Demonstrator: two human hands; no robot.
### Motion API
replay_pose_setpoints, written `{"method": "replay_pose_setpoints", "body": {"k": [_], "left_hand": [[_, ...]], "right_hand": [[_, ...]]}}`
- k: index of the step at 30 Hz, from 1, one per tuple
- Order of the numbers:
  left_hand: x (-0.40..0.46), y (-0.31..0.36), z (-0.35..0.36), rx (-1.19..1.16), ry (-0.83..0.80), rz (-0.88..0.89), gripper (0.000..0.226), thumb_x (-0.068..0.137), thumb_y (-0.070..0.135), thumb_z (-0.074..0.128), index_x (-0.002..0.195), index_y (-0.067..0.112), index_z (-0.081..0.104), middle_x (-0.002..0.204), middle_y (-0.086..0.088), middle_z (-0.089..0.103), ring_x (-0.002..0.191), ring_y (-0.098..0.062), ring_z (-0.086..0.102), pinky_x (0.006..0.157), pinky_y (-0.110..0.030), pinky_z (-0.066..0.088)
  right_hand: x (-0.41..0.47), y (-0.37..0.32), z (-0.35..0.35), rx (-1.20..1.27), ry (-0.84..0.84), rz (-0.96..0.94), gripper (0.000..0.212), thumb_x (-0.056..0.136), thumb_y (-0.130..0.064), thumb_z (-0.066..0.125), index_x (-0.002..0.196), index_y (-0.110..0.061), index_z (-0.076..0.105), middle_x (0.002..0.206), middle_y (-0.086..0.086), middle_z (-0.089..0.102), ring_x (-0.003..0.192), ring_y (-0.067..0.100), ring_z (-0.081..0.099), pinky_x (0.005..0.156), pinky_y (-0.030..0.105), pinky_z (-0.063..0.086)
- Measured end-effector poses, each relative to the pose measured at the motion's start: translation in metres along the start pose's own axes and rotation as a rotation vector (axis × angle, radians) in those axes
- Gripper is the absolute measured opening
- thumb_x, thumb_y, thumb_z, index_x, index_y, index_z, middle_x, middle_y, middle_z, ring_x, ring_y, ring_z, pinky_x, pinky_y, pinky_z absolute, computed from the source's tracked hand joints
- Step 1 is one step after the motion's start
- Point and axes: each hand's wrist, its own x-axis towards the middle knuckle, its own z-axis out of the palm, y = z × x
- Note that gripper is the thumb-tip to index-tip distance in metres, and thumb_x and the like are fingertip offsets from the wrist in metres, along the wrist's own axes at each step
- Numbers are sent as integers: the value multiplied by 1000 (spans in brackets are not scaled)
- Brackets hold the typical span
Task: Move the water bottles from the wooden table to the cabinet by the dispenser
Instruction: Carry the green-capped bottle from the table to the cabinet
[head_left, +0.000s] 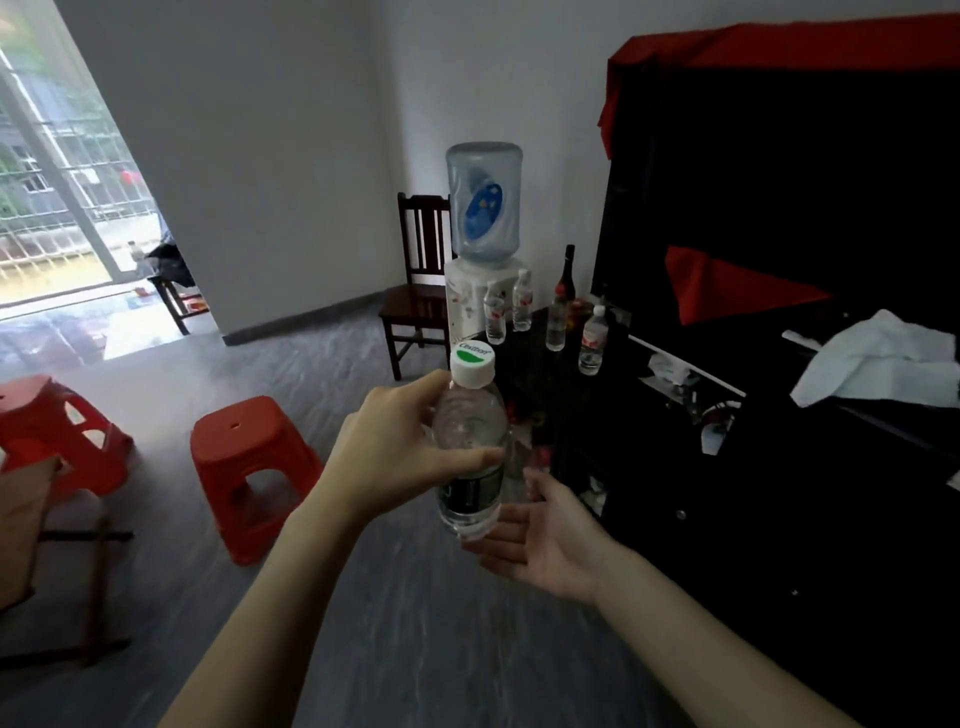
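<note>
My left hand (395, 457) grips a clear water bottle (470, 431) with a white cap and dark green label, held upright in mid-air over the floor. My right hand (540, 540) is open, palm up, just below and to the right of the bottle's base, with its fingertips close to it. Ahead stands the black cabinet (530, 358), with several water bottles (592, 338) with red labels upright on its top. The water dispenser (480, 270) with a blue jug stands at the cabinet's far end.
A dark glass bottle (568, 270) stands behind the water bottles. A dark wooden chair (415, 296) sits left of the dispenser. Two red plastic stools (249, 457) are on the grey floor to my left. A white cloth (878, 358) lies on the cabinet at right.
</note>
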Motion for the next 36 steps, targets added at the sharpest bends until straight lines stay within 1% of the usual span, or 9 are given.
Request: {"method": "replay_pose_setpoints", "body": {"k": [4, 10, 16, 20, 25, 27, 31, 33, 36], "left_hand": [[52, -22, 7, 19, -3, -42, 64, 61, 75, 70, 109, 32, 68, 94, 20, 74, 85, -1, 69, 76, -42, 60], [126, -68, 22, 55, -23, -76, 67, 61, 79, 67, 113, 37, 66, 95, 21, 73, 87, 1, 68, 77, -40, 59], [215, -123, 29, 115, -82, -43, 66, 59, 82, 66, 111, 41, 63, 91, 23, 71, 84, 8, 65, 72, -29, 57], [282, -170, 24, 130, -102, -24, 63, 59, 82, 67, 113, 49, 57, 89, 27, 69, 83, 9, 64, 71, -27, 57], [377, -214, 32, 168, -153, 44, 69, 58, 82, 64, 117, 46, 56, 99, 20, 72, 92, -3, 68, 78, -37, 59], [409, -226, 40, 162, -182, 77, 63, 58, 82, 64, 112, 52, 51, 98, 22, 71, 93, -5, 68, 76, -35, 57], [463, -246, 62, 145, -238, 106, 51, 56, 84, 61, 91, 55, 37, 85, 21, 65, 88, -7, 66, 70, -36, 55], [489, -258, 76, 128, -269, 102, 52, 56, 83, 61, 90, 48, 43, 85, 19, 66, 86, -6, 65, 70, -38, 56], [530, -279, 103, 109, -312, 109, 65, 57, 81, 62, 109, 43, 60, 94, 18, 71, 90, -7, 67, 75, -40, 57]], "right_hand": [[50, -40, -3, -3, -21, 42, 74, 97, -56, 34, 123, 8, 59, 111, 27, 70, 93, 34, 70, 74, 37, 52], [125, -88, -8, 11, -39, 71, 73, 95, -57, 37, 122, 6, 59, 111, 27, 71, 97, 35, 70, 73, 37, 52], [212, -142, 3, 31, -10, 82, 70, 95, -57, 37, 119, 5, 61, 113, 25, 70, 106, 37, 67, 84, 40, 50], [274, -189, 18, 70, 13, 78, 69, 96, -58, 37, 118, 3, 61, 112, 23, 72, 101, 36, 70, 80, 40, 49], [342, -246, 29, 134, 75, 36, 68, 94, -57, 40, 115, 3, 64, 111, 23, 72, 101, 36, 68, 84, 40, 49], [362, -265, 25, 170, 119, 29, 69, 94, -58, 39, 115, 2, 64, 110, 22, 73, 103, 35, 67, 89, 41, 46], [400, -296, 5, 233, 166, 40, 71, 95, -59, 39, 119, 4, 62, 112, 24, 71, 106, 35, 67, 81, 40, 51], [422, -310, -6, 277, 205, 43, 72, 95, -60, 39, 118, 5, 62, 109, 24, 72, 103, 35, 68, 79, 40, 52], [460, -326, -26, 352, 249, 52, 73, 95, -61, 38, 118, 5, 62, 107, 24, 73, 101, 36, 69, 80, 41, 52]]}}
